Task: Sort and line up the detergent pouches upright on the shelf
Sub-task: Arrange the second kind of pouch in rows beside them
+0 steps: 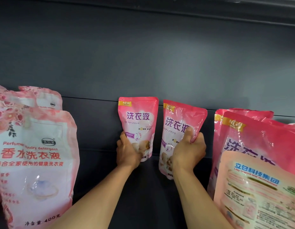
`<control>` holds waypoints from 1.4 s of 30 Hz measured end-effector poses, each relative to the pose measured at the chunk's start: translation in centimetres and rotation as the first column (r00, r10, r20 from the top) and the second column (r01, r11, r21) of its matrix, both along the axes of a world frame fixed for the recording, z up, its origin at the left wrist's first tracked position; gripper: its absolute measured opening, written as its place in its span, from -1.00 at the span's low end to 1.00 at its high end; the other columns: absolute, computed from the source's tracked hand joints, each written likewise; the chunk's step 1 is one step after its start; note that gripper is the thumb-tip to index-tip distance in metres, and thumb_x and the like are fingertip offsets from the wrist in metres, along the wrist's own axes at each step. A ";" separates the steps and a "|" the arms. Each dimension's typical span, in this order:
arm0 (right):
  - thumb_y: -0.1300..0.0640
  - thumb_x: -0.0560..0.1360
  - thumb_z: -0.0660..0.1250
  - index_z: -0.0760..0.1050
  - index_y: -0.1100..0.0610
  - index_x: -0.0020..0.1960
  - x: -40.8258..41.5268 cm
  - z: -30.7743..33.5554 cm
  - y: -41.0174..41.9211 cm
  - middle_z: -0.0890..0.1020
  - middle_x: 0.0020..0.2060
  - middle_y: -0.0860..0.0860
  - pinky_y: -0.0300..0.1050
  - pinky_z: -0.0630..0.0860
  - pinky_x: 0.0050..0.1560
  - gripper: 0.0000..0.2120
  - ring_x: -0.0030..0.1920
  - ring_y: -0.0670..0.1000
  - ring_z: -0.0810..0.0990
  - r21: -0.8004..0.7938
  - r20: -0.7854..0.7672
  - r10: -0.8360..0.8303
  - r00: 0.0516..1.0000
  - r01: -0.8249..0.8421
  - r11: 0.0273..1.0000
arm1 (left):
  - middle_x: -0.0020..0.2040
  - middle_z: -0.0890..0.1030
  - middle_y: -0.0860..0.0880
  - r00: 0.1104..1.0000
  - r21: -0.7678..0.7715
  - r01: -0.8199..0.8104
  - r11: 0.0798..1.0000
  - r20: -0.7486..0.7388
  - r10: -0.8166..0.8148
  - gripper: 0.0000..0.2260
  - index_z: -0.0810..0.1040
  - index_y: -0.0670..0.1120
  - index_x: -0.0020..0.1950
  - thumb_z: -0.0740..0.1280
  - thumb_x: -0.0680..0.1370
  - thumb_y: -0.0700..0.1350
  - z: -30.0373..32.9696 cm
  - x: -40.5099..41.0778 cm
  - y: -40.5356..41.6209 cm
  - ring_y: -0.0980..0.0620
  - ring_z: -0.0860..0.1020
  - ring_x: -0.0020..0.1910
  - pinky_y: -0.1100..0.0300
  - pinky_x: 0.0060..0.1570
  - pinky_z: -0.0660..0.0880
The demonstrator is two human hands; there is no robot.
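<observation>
Head view: two small pink pouches stand at the back of the dark shelf (pixel 97 162), side by side and just apart. The left hand (pixel 127 152) grips the lower left corner of the left pouch (pixel 138 119), which stands upright against the back wall. The right hand (pixel 188 151) is clamped on the right pouch (pixel 178 128), thumb across its front and fingers curled round its right edge; this pouch tilts, its top leaning right. To the left stands a group of pale rose pouches (pixel 36 156); to the right, a stack of bigger pink pouches (pixel 246 146) with one turned back to front (pixel 259 192).

Risks, as I judge them: the tilted pouch could slump or slide if released before its base sits flat, and it may knock its neighbour. Squeezing soft film may crease it.

Hidden: both pouch bases behind the hands, so I cannot tell whether they rest on the shelf. The side groups are cut off by the frame edges.
</observation>
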State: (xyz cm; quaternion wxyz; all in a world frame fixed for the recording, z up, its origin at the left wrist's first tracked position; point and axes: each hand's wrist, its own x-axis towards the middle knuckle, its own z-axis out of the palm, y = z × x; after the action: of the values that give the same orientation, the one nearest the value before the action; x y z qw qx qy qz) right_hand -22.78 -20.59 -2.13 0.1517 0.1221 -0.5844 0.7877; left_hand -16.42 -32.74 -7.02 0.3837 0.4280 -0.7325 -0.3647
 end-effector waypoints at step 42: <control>0.04 0.55 0.23 0.41 0.15 -0.29 2.1 -1.1 -3.1 0.56 -0.34 0.05 -0.03 0.53 -0.24 -0.71 -0.29 0.01 0.55 0.094 0.017 0.419 0.908 -0.418 0.903 | 0.19 0.44 0.06 0.983 0.011 0.177 0.984 -0.048 -0.176 -0.06 0.12 0.09 0.34 0.62 0.12 0.05 -1.5 6.3 4.5 0.03 0.54 0.05 0.02 -0.04 0.60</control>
State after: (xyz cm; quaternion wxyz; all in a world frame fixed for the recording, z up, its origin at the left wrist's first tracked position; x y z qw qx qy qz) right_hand -20.63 -23.67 -3.26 -0.0259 0.2531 -0.5815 0.7728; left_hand -10.14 -28.22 -8.49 0.3637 0.3556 -0.7554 -0.4130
